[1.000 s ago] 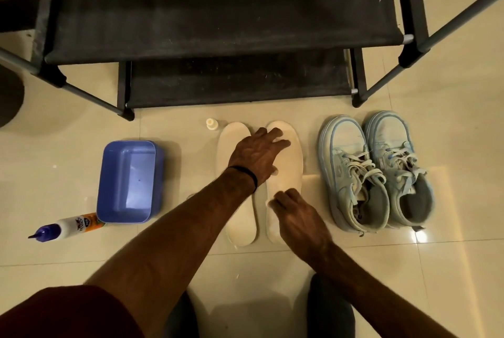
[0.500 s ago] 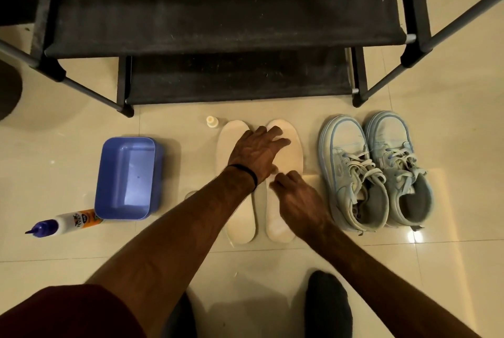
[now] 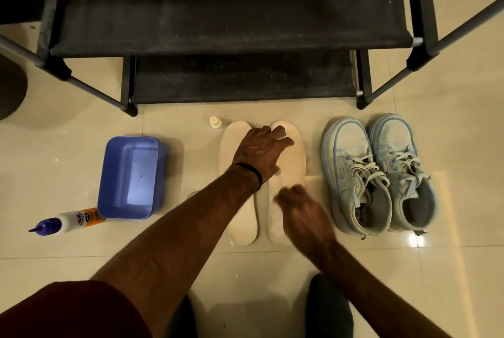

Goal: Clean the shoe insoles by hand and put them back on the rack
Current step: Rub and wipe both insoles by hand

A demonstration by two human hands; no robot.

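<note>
Two cream insoles lie side by side on the tiled floor in front of the black shoe rack (image 3: 226, 24). My left hand (image 3: 261, 151) presses flat, fingers spread, on the toe end of the right insole (image 3: 296, 157) and partly covers the left insole (image 3: 241, 224). My right hand (image 3: 302, 211) hovers blurred over the heel half of the right insole, fingers bent downward; whether it holds anything is not visible.
A pair of light blue sneakers (image 3: 379, 174) stands right of the insoles. A blue plastic tub (image 3: 131, 176) sits to the left, with a glue-type bottle (image 3: 68, 221) lying beside it. A small white cap (image 3: 215, 121) stands near the rack's foot.
My right hand slid up the right insole toward the left hand, then back down toward the heel. The left hand stayed pressed on the toe end.
</note>
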